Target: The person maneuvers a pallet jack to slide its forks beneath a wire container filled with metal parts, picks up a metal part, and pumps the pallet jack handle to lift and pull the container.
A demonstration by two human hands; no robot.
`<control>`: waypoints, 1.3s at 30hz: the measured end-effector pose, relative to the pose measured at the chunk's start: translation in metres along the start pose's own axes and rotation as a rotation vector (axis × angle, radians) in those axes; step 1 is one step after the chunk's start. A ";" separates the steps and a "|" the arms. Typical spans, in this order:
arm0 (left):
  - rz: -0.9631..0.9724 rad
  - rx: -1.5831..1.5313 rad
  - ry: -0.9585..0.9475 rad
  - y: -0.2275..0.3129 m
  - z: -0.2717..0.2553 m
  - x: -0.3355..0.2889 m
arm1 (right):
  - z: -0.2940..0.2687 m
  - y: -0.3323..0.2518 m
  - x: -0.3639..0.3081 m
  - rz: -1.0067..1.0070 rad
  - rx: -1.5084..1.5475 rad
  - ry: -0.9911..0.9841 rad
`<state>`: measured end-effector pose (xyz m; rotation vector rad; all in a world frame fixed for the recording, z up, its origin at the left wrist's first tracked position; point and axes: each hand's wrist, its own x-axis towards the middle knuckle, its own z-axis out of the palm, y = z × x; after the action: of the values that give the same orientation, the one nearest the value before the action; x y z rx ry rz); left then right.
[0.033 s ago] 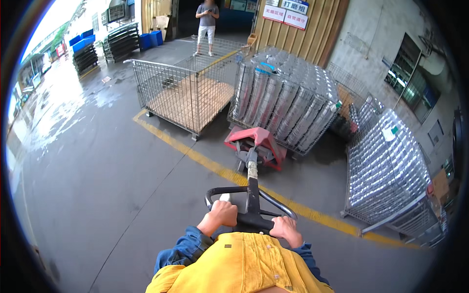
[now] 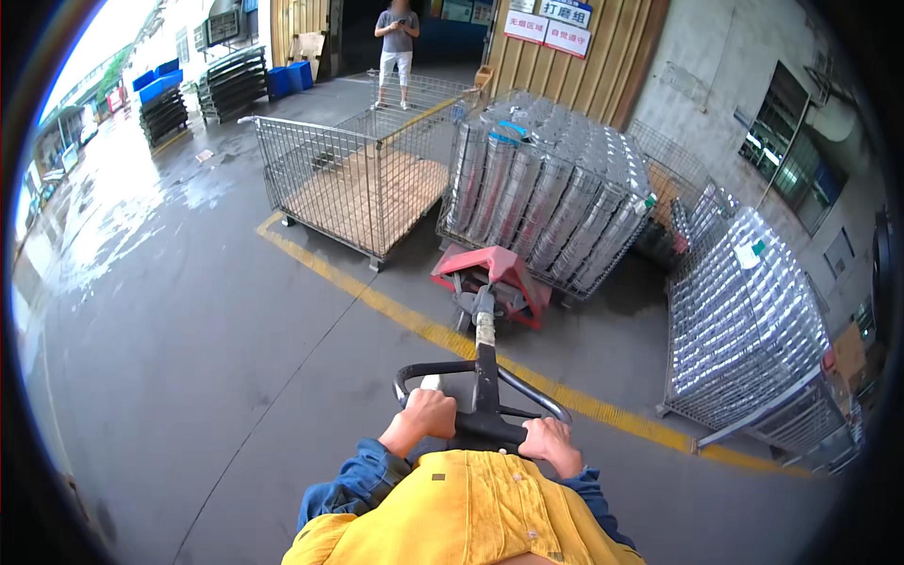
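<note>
Both my hands grip the black looped handle (image 2: 486, 377) of a red pallet jack (image 2: 497, 266). My left hand (image 2: 430, 414) is closed round the left side of the grip bar, and my right hand (image 2: 551, 443) round its right end. The jack's red body stands against the near side of a wire cage (image 2: 565, 275) packed with upright stacks of shiny metal parts (image 2: 541, 193). Its forks are hidden, apparently beneath that cage. Blue sleeves cover my forearms, and a yellow apron (image 2: 471, 508) fills the lower middle.
Left of the loaded cage stands another wire cage (image 2: 320, 193) with a wooden floor. A third cage (image 2: 744, 320), full of silvery parts, is at the right. A yellow line (image 2: 414, 320) crosses the grey floor. Farther off, a person (image 2: 396, 47) stands near a doorway; blue bins (image 2: 290, 78) are left.
</note>
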<state>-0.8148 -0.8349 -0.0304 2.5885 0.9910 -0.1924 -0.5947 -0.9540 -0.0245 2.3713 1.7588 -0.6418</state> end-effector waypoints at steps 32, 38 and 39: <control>-0.028 0.059 -0.112 0.080 0.149 -0.413 | 0.213 -0.118 -0.375 -0.079 0.034 0.096; 0.021 0.045 -0.105 0.075 0.178 -0.486 | 0.256 -0.151 -0.442 -0.047 0.072 0.113; 0.027 0.050 -0.092 0.075 0.186 -0.501 | 0.265 -0.158 -0.456 -0.039 0.076 0.122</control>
<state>-1.1372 -1.2665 -0.0550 2.6103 0.9297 -0.3305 -0.9188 -1.3978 -0.0564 2.4809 1.8658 -0.5912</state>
